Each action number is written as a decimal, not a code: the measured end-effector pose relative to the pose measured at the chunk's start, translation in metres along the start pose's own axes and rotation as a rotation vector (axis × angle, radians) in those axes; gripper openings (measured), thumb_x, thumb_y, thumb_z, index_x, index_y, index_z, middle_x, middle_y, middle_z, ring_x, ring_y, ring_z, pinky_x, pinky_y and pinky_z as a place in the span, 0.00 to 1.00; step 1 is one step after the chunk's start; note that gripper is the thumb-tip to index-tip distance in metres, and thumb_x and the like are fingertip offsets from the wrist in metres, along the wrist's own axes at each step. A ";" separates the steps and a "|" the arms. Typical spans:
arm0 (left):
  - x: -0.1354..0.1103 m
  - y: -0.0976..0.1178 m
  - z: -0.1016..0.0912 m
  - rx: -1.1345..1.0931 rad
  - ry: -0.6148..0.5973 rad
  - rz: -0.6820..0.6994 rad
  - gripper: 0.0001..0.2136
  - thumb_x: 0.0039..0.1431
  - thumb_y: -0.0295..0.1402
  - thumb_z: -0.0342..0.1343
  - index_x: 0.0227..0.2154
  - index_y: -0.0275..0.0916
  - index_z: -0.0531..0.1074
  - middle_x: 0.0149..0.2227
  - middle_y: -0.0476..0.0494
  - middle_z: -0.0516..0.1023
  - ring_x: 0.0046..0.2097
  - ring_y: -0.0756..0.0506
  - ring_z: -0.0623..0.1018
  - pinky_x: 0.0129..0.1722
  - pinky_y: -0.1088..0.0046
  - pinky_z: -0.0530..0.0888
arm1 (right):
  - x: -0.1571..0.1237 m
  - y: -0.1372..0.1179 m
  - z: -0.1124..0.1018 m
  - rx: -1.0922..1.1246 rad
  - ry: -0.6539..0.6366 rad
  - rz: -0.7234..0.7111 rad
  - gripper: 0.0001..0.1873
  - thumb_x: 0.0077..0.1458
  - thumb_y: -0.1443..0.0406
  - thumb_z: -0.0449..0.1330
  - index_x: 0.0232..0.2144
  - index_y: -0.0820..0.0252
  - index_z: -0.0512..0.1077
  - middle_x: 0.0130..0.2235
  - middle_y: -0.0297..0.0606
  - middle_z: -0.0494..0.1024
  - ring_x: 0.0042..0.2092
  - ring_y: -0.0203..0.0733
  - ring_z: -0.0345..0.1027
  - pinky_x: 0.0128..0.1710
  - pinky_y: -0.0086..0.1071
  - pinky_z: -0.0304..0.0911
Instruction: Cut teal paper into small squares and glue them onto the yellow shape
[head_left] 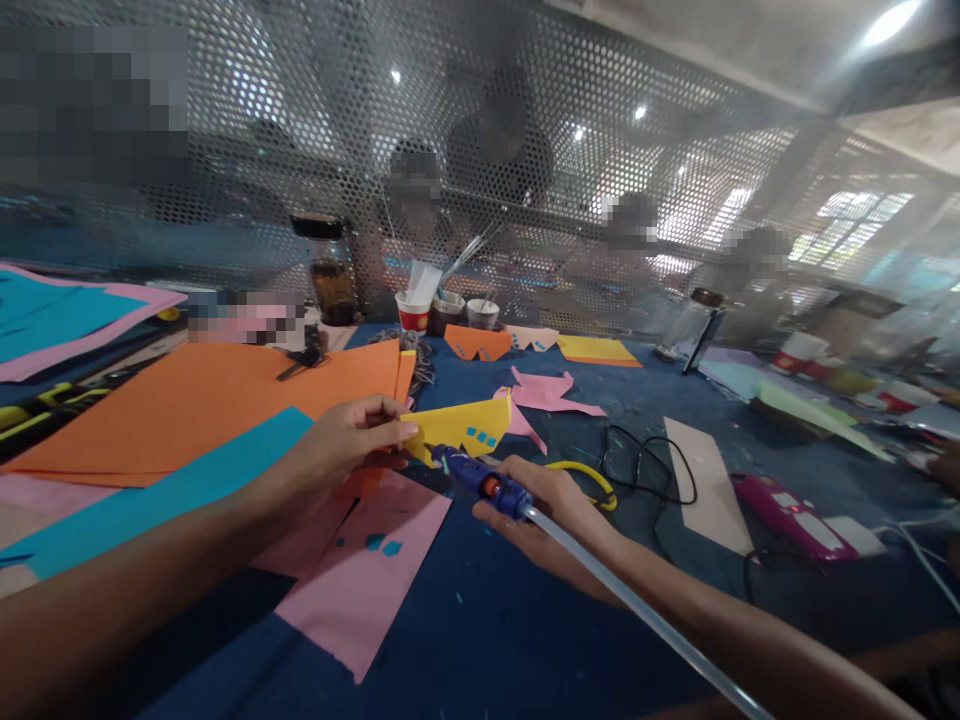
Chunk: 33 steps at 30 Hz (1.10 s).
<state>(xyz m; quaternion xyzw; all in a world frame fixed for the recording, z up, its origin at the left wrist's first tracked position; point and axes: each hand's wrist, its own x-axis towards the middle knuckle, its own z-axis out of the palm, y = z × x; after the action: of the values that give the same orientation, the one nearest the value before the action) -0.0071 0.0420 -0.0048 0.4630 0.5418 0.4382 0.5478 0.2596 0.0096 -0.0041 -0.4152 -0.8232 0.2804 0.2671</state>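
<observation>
My left hand [352, 440] pinches a yellow folded paper piece [461, 425] with small blue squares stuck on it, holding it just above the table. My right hand [551, 515] grips a blue glue gun [480, 480] with a clear glue stick [645, 615] running back along my forearm. The gun's nozzle points at the lower edge of the yellow piece. Under my hands lies a pink sheet [367, 580] with a few blue squares on it.
Large orange sheets [210, 400] and a blue strip [157, 495] lie at left. Yellow-handled scissors [592, 478], a black cable [652, 470], a beige strip [705, 480] and a pink device [795, 515] sit at right. Cups [414, 312], a jar [330, 270] and paper cut-outs [547, 390] stand before a perforated screen [525, 150], with people behind it.
</observation>
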 end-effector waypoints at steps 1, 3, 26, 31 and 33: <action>0.000 0.000 0.000 0.001 -0.002 0.002 0.14 0.51 0.40 0.72 0.32 0.39 0.74 0.32 0.46 0.83 0.34 0.48 0.81 0.34 0.75 0.79 | 0.000 0.000 0.000 -0.005 0.001 -0.003 0.11 0.61 0.58 0.63 0.33 0.57 0.68 0.28 0.29 0.71 0.27 0.33 0.61 0.27 0.26 0.53; 0.000 0.000 0.000 0.001 -0.003 0.003 0.14 0.51 0.40 0.72 0.32 0.38 0.74 0.32 0.46 0.84 0.34 0.48 0.81 0.34 0.75 0.79 | 0.000 -0.001 -0.001 -0.011 0.002 -0.006 0.10 0.61 0.58 0.64 0.34 0.57 0.69 0.29 0.29 0.72 0.28 0.34 0.64 0.28 0.27 0.53; 0.000 0.000 0.002 -0.005 -0.010 0.019 0.12 0.50 0.38 0.71 0.30 0.39 0.75 0.31 0.45 0.84 0.33 0.47 0.81 0.34 0.72 0.80 | -0.001 -0.002 0.002 0.029 -0.027 0.041 0.11 0.62 0.58 0.63 0.34 0.57 0.68 0.27 0.28 0.69 0.25 0.33 0.59 0.27 0.26 0.52; 0.000 -0.001 0.002 0.003 -0.004 0.018 0.12 0.51 0.39 0.71 0.31 0.39 0.76 0.31 0.45 0.84 0.33 0.46 0.81 0.34 0.72 0.80 | -0.002 -0.003 0.002 0.039 -0.015 0.049 0.12 0.62 0.56 0.63 0.34 0.57 0.68 0.28 0.29 0.70 0.25 0.33 0.58 0.26 0.26 0.51; 0.000 0.000 0.002 0.006 -0.014 0.012 0.12 0.51 0.39 0.71 0.31 0.39 0.76 0.31 0.45 0.83 0.33 0.46 0.81 0.35 0.72 0.80 | -0.002 -0.003 0.002 0.046 -0.015 0.046 0.12 0.62 0.57 0.62 0.34 0.57 0.67 0.28 0.29 0.70 0.26 0.33 0.58 0.26 0.26 0.51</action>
<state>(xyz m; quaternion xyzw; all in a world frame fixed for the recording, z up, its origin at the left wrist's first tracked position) -0.0051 0.0416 -0.0050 0.4709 0.5365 0.4367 0.5475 0.2579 0.0062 -0.0040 -0.4256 -0.8088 0.3084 0.2637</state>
